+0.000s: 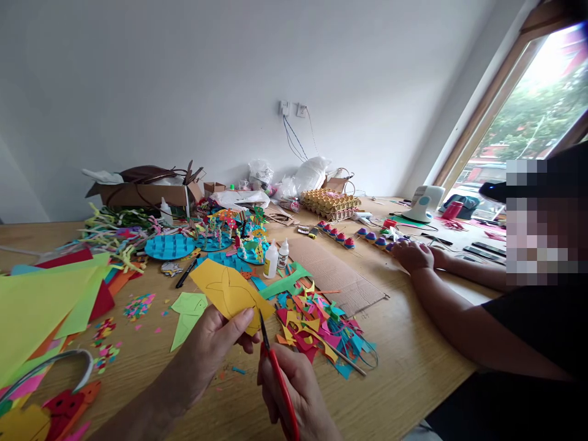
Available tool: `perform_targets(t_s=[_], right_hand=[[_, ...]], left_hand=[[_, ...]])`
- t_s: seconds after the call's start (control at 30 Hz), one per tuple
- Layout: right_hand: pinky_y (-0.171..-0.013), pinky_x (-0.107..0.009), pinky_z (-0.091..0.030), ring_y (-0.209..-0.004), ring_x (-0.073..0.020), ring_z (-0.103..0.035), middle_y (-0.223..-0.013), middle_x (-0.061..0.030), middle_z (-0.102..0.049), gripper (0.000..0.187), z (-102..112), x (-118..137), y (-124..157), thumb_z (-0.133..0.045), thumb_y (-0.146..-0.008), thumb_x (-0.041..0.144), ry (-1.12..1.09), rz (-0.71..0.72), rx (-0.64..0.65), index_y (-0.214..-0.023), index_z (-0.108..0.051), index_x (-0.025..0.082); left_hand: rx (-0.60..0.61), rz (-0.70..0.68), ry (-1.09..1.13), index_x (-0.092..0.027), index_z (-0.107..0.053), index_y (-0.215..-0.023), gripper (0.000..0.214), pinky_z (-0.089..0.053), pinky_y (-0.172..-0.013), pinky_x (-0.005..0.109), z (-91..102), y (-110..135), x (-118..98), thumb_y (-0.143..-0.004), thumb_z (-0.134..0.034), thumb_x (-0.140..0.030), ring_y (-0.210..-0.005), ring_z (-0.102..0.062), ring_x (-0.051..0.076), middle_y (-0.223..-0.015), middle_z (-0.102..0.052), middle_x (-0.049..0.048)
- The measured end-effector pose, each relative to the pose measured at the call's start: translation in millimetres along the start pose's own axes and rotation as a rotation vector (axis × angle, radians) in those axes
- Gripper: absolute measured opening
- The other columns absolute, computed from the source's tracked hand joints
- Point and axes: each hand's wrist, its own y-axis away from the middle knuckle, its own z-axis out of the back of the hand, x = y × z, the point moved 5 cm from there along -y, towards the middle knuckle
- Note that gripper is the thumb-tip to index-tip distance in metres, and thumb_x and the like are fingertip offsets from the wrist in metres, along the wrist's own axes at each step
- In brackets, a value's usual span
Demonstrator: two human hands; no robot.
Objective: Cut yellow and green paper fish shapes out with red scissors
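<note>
With the left hand (215, 343), pinches orange-yellow paper (229, 297) between thumb and fingers, thumb flat on the near face; curls the right hand (305, 386) firmly around the red handles of a pair of scissors (279, 367). Sets the dark blades at the lower right edge of the paper, close to the drawn outline (225, 285). Cannot tell the gap between the blades. Holds the paper tilted, raised above the wooden table (220, 416), just in front of the body.

For a clean edge, best to turn the paper into the blades at each curve rather than twist the scissors. Better to take long, smooth bites along gentle lines, saving the tips for tight corners. Worth sliding the left thumb back too, judged close to the cutting path.

Looks smooth, matte and fairly stiff in the paper; thin, dark and gently curved in the outline, with pointed lobes.

Just beyond the left wrist, shows light-green paper (189, 309), flat, with drawn lines and an angular edge. To the right, jagged, curling scraps (316, 324) in pink, orange, yellow and blue, heaped near a flat sheet of brown corrugated cardboard (340, 275). Beyond the orange-yellow paper, white plastic glue bottles (271, 260), upright, and bumpy blue discs (169, 246) with moulded hollows.
</note>
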Motion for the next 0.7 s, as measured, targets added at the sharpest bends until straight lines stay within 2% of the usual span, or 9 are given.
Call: perform_targets(t_s=[0.13, 0.33, 0.7], right_hand=[[-0.034, -0.016, -0.023, -0.035, -0.0054, -0.032, -0.040, 0.0065, -0.036, 0.055, -0.6, 1.2, 0.5, -0.040, -0.076, 0.070, -0.001, -0.023, 0.012, -0.060, -0.045, 0.017], [-0.037, -0.017, -0.026, -0.036, -0.0060, -0.032, -0.041, 0.0063, -0.036, 0.058, -1.6, 8.7, 1.1, -0.041, -0.073, 0.073, -0.010, 0.008, 0.013, -0.059, -0.044, 0.017], [-0.039, -0.018, -0.027, -0.041, -0.0072, -0.033, -0.045, 0.0061, -0.037, 0.055, -0.1, 4.7, 2.1, -0.037, -0.079, 0.069, 0.014, 0.051, 0.043, -0.066, -0.048, 0.017]], left_hand=[[-0.015, -0.023, -0.022, -0.017, -0.059, -0.073, 0.015, -0.047, -0.054, 0.026, 2.5, -0.8, 1.1, -0.076, -0.058, -0.032, -0.058, -0.055, 0.014, -0.063, -0.061, -0.0007], [0.041, -0.029, -0.079, -0.018, -0.057, -0.072, 0.015, -0.046, -0.054, 0.025, 1.0, -0.9, 4.0, -0.079, -0.055, -0.032, -0.057, -0.052, 0.013, -0.065, -0.059, -0.0015], [0.070, -0.020, -0.118, -0.019, -0.056, -0.074, 0.013, -0.047, -0.053, 0.025, -2.1, -1.2, 3.3, -0.080, -0.051, -0.030, -0.056, -0.053, 0.013, -0.064, -0.059, -0.0020]])
